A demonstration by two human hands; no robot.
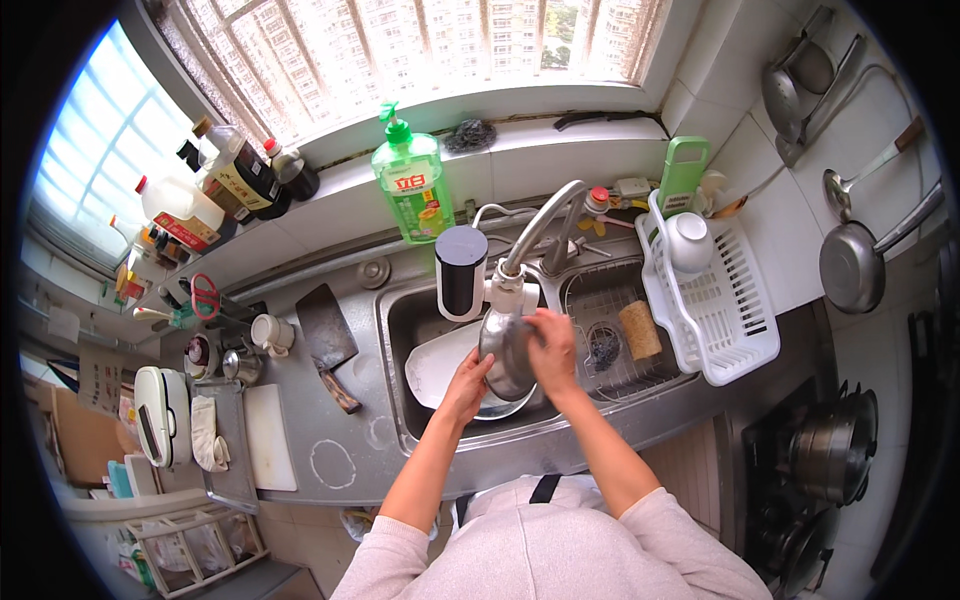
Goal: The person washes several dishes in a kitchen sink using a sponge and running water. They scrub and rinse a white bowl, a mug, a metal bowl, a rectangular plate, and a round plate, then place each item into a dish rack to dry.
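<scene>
Beneath the faucet, my left hand (466, 384) grips the rim of a round stainless-steel bowl (501, 360), which is tilted on its side over the left sink basin. My right hand (553, 352) is against the bowl's right side with its fingers curled. Something dark and blurred is at those fingertips, and I cannot tell what it is. Below the bowl, a white dish (439, 367) and the edge of another round dish (510, 409) are in the left basin (400, 420). The curved faucet (544, 217) carries a black-and-white attachment (460, 274) just above the bowl.
In the right basin are a wire rack (600, 281), a dark scouring pad (604, 352) and a tan cylindrical sponge (640, 330). A white drying rack (720, 315) with a white bowl (688, 241) stands beyond. A cleaver (328, 330) and green soap bottle (412, 187) are to the left.
</scene>
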